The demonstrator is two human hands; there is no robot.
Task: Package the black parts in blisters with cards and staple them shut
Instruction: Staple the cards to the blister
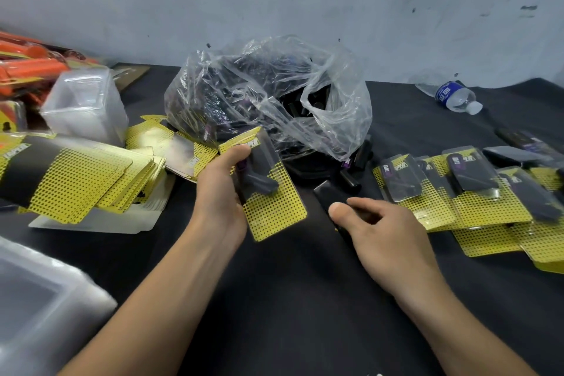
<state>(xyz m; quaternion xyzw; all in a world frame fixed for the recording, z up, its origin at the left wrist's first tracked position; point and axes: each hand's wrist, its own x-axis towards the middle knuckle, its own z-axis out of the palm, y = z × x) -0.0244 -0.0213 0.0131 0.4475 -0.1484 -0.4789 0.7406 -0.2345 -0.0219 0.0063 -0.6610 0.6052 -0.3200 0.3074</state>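
My left hand (224, 189) grips a blister pack (268, 189) with a yellow dotted card and a black part inside, held tilted above the black table (290, 299). My right hand (381, 232) curls its fingers round a black stapler (328, 197) lying on the table just right of the pack. A clear plastic bag (268, 94) full of black parts sits behind both hands. Loose black parts (351, 180) lie at the bag's mouth.
Finished packs (476, 192) spread over the right side. A stack of yellow cards (79, 183) and clear empty blisters (85, 104) lie at left, orange items (27, 61) behind them. A clear plastic box (36, 308) sits near left. A water bottle (454, 96) lies far right.
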